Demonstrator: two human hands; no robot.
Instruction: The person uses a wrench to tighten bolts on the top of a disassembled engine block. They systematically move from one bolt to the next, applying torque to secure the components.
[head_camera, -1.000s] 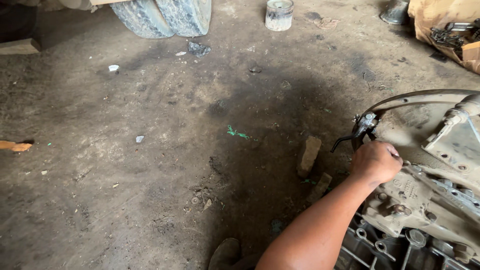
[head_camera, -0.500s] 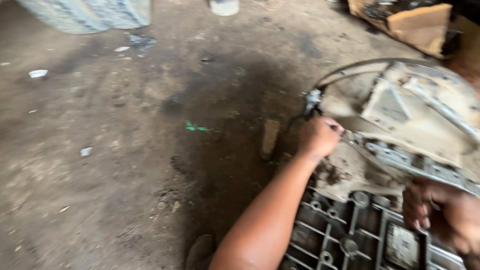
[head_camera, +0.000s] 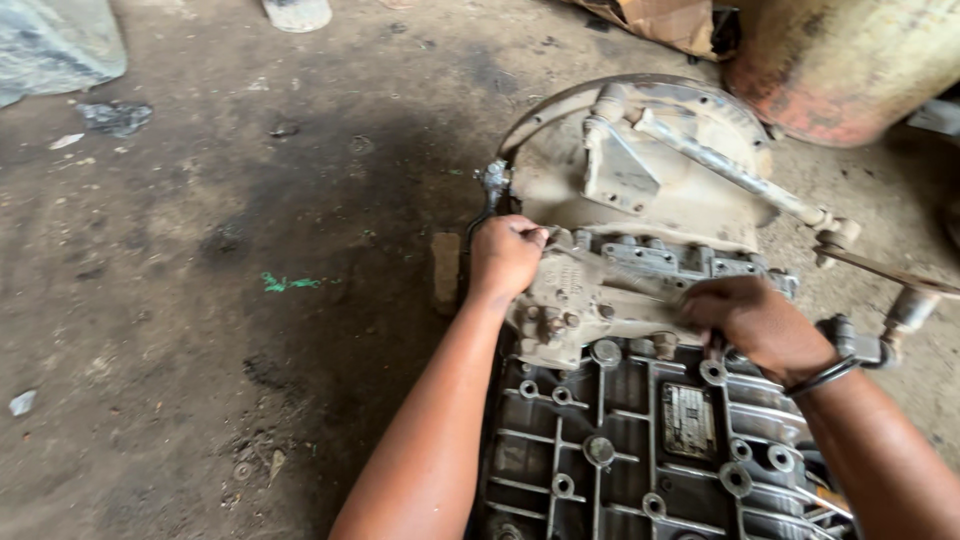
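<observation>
Underfoot, the oil-stained dirt floor (head_camera: 200, 300) fills the whole left half of the view, darkest where it meets the big gearbox (head_camera: 640, 330) that lies on its side from the centre out to five o'clock. That gearbox is the largest thing in reach: a ribbed grey cast housing with a pale round bell end (head_camera: 650, 170) at twelve o'clock, crossed by a steel shaft (head_camera: 730, 175) running toward three o'clock. By the look of it, it is very heavy, rigid and greasy, not something to shift by hand; any hold would be surest on the cast ribs or the flange edge rather than on the slick flat faces. Behind it, at one o'clock, stands a rusty orange drum (head_camera: 850, 60), and a pale sack-like bundle (head_camera: 55, 45) sits at ten o'clock. A small pale cover plate (head_camera: 580, 295) rests on top of the housing, between the two hands. The left hand (head_camera: 505, 258) is curled closed over the plate's left edge, fingers wrapped at its corner. The right hand (head_camera: 750, 325), a dark band at its wrist, is closed down on the plate's right end, perhaps around a slim tool handle, though what it grips is hidden beneath the fingers. A wood block (head_camera: 445, 272) stands just left of the left hand, at nine o'clock.
</observation>
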